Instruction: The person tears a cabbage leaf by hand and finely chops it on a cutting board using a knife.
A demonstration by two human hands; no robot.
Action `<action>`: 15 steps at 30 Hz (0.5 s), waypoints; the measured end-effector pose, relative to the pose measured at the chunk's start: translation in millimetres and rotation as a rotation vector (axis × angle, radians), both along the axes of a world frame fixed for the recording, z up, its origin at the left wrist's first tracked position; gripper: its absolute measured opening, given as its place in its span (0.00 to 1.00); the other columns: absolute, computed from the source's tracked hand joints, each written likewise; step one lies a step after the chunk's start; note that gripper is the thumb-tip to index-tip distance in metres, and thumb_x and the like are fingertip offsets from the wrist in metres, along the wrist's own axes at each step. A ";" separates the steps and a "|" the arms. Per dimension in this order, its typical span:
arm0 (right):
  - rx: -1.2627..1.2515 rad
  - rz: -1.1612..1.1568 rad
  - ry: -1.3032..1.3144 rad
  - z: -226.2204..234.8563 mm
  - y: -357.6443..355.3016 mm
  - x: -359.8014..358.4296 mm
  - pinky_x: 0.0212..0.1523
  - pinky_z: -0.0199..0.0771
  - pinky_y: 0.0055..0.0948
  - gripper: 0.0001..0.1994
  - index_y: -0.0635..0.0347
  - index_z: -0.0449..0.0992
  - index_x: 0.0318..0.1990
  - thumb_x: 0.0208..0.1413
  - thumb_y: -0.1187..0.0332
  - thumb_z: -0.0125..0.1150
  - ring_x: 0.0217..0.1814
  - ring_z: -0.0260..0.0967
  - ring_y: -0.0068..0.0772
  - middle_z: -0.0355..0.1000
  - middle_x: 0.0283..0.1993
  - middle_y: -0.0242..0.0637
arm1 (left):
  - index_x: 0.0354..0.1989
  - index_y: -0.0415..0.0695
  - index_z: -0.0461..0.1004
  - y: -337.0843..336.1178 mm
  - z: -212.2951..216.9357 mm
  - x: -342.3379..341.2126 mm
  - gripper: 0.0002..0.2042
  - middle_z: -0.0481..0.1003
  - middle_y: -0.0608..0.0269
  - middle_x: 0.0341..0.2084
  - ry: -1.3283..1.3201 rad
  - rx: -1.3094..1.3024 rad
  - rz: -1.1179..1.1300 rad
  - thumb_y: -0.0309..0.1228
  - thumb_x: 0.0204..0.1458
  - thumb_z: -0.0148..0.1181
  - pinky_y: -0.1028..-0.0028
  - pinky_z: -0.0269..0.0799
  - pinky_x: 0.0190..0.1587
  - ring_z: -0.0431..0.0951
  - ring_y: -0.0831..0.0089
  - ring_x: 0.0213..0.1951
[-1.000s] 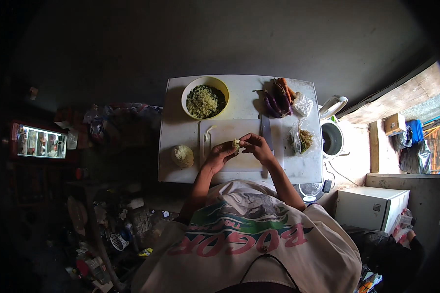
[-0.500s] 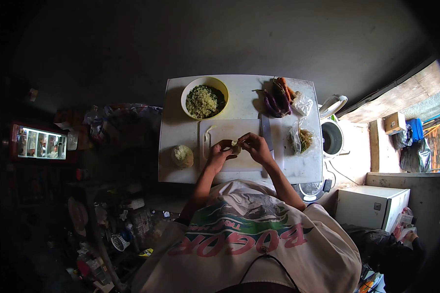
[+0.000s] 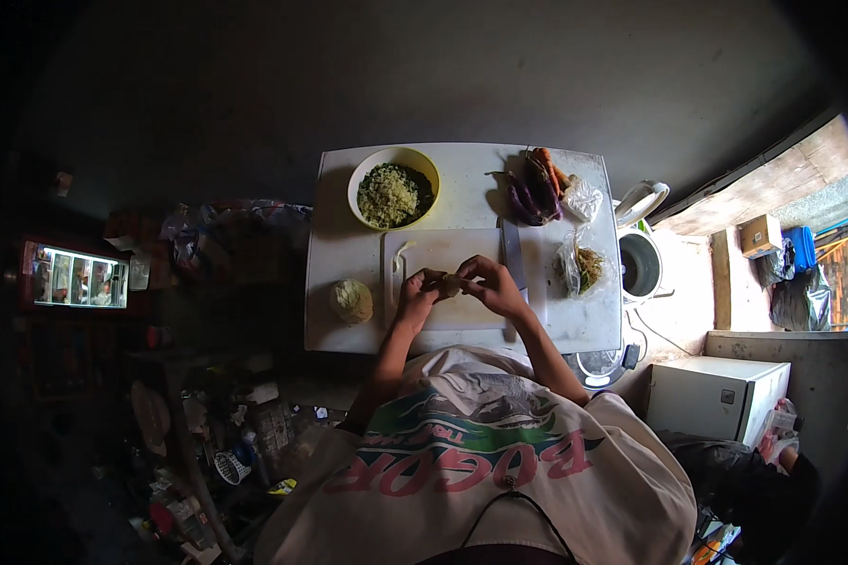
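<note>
Between both hands (image 3: 420, 298) (image 3: 496, 286), a yellowish piece (image 3: 450, 285)

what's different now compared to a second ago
The small pale piece pinched between the left hand and right hand now shows less, more covered by them; neither hand has visibly let go. The yellow bowl, pale round vegetable, cutting board and eggplants stayed put.

Wht boxy unit (image 3: 693, 400) lower R; cardbd box (image 3: 759, 237) nr blk bag (image 3: 806, 303).
</note>
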State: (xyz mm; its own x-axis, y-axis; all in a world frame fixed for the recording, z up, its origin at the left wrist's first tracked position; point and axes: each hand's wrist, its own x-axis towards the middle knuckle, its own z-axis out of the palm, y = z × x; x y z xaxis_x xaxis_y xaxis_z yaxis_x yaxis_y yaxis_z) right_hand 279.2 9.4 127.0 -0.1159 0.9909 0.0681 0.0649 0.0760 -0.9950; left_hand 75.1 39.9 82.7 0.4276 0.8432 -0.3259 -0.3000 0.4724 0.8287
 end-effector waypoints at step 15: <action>0.042 -0.024 -0.166 6.6 0.8 3.0 0.41 0.81 0.30 0.06 0.65 0.82 0.38 0.53 0.79 0.66 0.41 0.80 0.34 0.79 0.39 0.42 | 0.40 0.42 0.76 0.0 26.6 3.3 0.06 0.79 0.64 0.41 0.035 -0.131 -0.043 0.24 0.56 0.64 0.72 0.78 0.51 0.79 0.74 0.44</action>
State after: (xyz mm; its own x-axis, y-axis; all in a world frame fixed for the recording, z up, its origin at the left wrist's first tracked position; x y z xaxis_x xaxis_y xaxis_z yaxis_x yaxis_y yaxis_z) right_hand 282.2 10.2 133.6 -0.1054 0.9902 0.0918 0.2300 0.1141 -0.9665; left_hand 78.4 39.9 109.3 0.4486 0.7738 -0.4472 -0.2492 0.5888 0.7689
